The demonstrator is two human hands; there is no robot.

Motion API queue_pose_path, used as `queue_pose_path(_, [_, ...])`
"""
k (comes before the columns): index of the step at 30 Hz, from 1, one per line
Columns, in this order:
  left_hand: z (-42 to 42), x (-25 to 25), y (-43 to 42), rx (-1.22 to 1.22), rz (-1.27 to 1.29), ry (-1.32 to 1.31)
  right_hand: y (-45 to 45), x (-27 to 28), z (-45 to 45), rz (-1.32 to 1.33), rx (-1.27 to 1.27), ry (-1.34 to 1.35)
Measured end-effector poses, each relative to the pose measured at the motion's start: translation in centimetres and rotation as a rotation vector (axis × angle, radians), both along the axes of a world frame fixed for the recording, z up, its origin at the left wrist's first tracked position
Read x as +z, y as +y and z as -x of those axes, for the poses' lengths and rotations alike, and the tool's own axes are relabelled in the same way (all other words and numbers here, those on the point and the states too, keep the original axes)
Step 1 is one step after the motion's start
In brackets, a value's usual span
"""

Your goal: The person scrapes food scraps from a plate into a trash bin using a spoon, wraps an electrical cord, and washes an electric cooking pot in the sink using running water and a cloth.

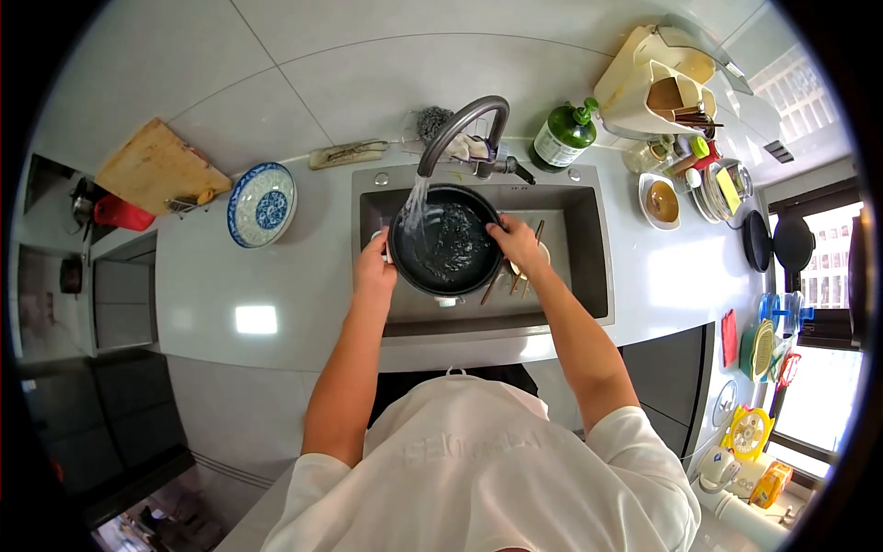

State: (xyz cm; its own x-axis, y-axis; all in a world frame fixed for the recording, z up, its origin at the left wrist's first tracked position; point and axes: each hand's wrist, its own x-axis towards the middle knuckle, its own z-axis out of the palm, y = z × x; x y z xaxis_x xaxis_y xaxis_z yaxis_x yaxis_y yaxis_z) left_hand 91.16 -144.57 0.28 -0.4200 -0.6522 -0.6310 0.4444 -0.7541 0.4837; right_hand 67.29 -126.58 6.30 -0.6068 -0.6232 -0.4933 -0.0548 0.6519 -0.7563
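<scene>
A round black pot (pixel 451 241) is held over the sink (pixel 579 276), with water swirling inside it. My left hand (pixel 374 262) grips its left rim, and my right hand (pixel 517 244) grips the right side with the thumb on the rim. From the grey faucet (pixel 464 124) above, a stream of water (pixel 416 207) runs into the pot's left part. Chopsticks (pixel 492 285) and a pale bowl (pixel 543 260) lie in the sink under my right wrist, partly hidden by it and by the pot.
Left of the sink stands a blue-and-white bowl (pixel 262 205), with a wooden cutting board (pixel 156 170) behind it. A green pump bottle (pixel 564 136) is at the back right. Farther right are a white bowl (pixel 659 202), stacked dishes (pixel 717 195) and a utensil holder (pixel 658 97).
</scene>
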Motion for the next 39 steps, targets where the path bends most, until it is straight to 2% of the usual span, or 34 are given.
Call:
queue_pose_path(3, [-2.5, -3.5, -1.0, -0.055, 0.023, 0.010, 0.0, -1.1, -1.4, -0.013, 0.040, 0.024])
queue_pose_path(4, [-2.5, -2.1, -0.9, 0.023, -0.033, -0.114, -0.8, -2.5, -1.7, 0.077, 0.055, 0.130])
queue_pose_path(7, [-3.7, -2.4, -1.9, 0.045, 0.037, 0.141, -2.9, -4.0, -1.1, 0.188, -0.023, 0.220])
queue_pose_path(8, [-3.4, -2.3, -2.0, -0.015, 0.119, 0.188, -3.1, -3.9, -0.4, 0.175, -0.041, 0.277])
queue_pose_path(11, [0.2, -0.2, -0.5, -0.015, 0.075, -0.111, -1.5, -2.9, 1.6, 0.139, -0.093, 0.352])
queue_pose_path(12, [0.4, -1.4, -0.1, -0.093, 0.122, -0.143, -0.5, -2.5, 2.0, 0.112, -0.100, 0.308])
queue_pose_path(13, [0.5, -0.4, 1.1, -0.164, 0.151, -0.155, 0.6, -2.5, 1.8, 0.112, -0.105, 0.279])
queue_pose_path(15, [0.0, -0.6, 1.7, -0.250, 0.108, -0.256, 2.2, -3.1, 1.3, 0.111, -0.117, 0.219])
queue_pose_path(18, [-1.4, -0.4, 1.9, -0.306, 0.112, -0.394, 1.7, -4.7, 0.4, 0.137, -0.120, 0.245])
queue_pose_path(24, [-0.7, 1.2, 1.0, -0.426, 0.182, -0.425, 0.8, -4.9, 1.9, 0.141, -0.275, 0.237])
queue_pose_path(26, [0.1, 1.8, 1.1, -0.452, 0.209, -0.406, 0.6, -4.5, 3.4, 0.176, -0.317, 0.200])
queue_pose_path(30, [0.7, 1.6, 0.9, -0.467, 0.197, -0.382, -0.5, -3.8, 5.7, 0.206, -0.231, 0.084])
queue_pose_path(33, [0.4, 1.5, 0.8, -0.433, 0.193, -0.405, -0.7, -0.7, 4.9, 0.160, -0.237, -0.015])
queue_pose_path(39, [-0.2, 1.8, 1.5, -0.461, 0.233, -0.414, -0.8, -0.9, 5.2, 0.267, -0.256, -0.053])
